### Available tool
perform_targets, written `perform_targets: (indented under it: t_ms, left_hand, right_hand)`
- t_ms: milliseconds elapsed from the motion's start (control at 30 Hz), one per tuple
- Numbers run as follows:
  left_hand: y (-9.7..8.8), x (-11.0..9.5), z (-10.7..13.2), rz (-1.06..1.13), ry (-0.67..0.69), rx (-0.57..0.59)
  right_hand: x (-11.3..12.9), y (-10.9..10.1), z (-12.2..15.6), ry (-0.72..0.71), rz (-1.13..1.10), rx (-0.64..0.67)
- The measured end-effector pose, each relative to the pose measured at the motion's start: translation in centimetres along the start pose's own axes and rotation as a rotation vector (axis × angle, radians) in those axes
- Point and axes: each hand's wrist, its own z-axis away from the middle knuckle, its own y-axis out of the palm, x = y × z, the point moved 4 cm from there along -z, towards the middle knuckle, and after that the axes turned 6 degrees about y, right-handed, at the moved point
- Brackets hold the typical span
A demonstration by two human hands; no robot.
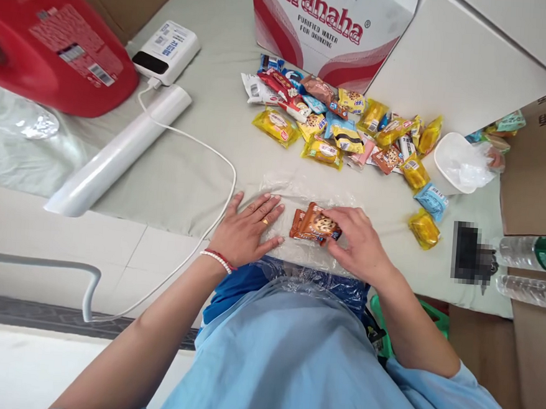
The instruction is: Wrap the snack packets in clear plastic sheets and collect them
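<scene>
My left hand (251, 228) lies flat with fingers spread at the left edge of a sheet of clear plastic film (283, 189) on the covered table. Near the film's middle, my right hand (357, 241) grips the right side of a brown cookie packet (317, 223) between thumb and fingers. A second brown packet (296, 222) shows partly beneath it, mostly hidden. The film's near edge hangs over the front of the table. Beyond my hands lies a pile of wrapped snacks (321, 152) in yellow, red, blue and brown.
A roll of plastic film (117, 156) lies at left, beside a white device (169, 48) with a white cable (203, 138). A red jug (92, 48) and a Wahaha carton (323, 27) stand behind. To the right are a white tub (448, 164) and plastic bottles (517, 251).
</scene>
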Motion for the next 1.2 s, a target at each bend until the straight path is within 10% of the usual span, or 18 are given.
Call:
perform_targets:
  t_ms: [867,1067,1200]
  left_hand:
    - [0.0,0.5,0.3,0.011,0.022,0.002]
    - [-2.4,-0.2,3.2,0.024,0.136,-0.18]
    - [-2.9,-1.3,6.8,0.073,0.317,-0.147]
  right_hand:
    - [-0.7,4.2,-1.0,0.014,0.153,0.086]
    - [-2.2,-0.3,4.5,-0.065,0.004,-0.093]
    - [-3.4,-1.8,11.0,-0.176,-0.027,0.038]
